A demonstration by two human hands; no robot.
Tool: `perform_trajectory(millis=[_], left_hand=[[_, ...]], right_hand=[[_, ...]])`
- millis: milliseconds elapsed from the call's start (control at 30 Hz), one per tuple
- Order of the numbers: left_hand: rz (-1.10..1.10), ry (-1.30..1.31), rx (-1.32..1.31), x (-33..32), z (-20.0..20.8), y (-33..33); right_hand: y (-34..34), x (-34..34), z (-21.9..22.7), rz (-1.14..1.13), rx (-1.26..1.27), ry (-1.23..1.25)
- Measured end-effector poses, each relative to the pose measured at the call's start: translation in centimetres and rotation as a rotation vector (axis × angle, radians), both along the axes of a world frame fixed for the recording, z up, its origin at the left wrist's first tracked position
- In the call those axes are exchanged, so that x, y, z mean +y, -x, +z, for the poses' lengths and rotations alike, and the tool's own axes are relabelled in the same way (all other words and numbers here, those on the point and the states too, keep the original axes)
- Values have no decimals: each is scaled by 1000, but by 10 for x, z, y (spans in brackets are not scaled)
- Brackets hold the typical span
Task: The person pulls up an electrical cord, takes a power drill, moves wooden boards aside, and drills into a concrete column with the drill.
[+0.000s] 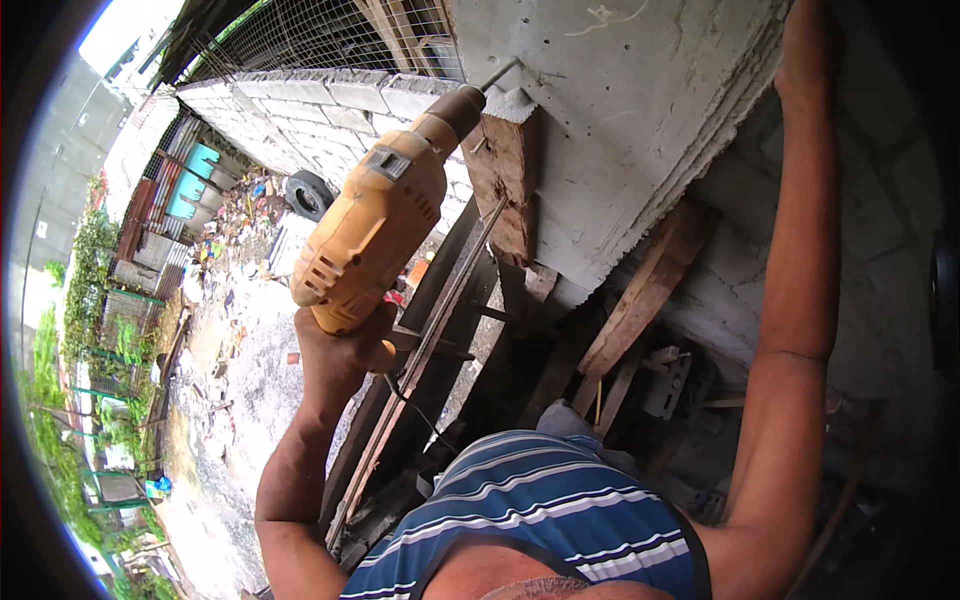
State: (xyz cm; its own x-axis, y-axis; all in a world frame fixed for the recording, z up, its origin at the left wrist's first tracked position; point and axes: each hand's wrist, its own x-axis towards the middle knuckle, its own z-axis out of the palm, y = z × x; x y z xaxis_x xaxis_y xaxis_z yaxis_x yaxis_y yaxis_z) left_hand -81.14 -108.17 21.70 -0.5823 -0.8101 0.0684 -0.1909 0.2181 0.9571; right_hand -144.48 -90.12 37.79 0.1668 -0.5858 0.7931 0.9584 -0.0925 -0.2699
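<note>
My left hand [345, 350] is wrapped around the handle of a worn yellow-orange power drill [375, 205], which points up and to the right. From its chuck a long thin drill bit [503, 72] runs to the grey concrete face [610, 110]; the tip looks to meet it just above a wooden block [500, 180]. A black cord [415, 415] hangs below the handle. At the upper right, my raised right hand [803, 50] is against the rough edge of the concrete. Its fingers are cut off by the frame's top, so their pose is hidden.
Wooden braces [650, 285] slant beneath the concrete. A long narrow bar [420, 350] runs along the left drop. Far below lie a tire [308, 194] and scattered debris beside a block wall [300, 100]. Wire mesh [300, 40] stands above that wall.
</note>
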Motion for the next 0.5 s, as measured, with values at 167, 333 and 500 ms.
perform_trajectory(millis=[167,333,500], left_hand=[[27,-15,9,0,-5,-3],[61,-29,5,3,-5,-2],[36,-58,-8,-1,-4,-4]], right_hand=[[66,23,12,-324,22,-218],[35,-18,-18,-25,62,-58],[125,37,41,-1208,202,-586]])
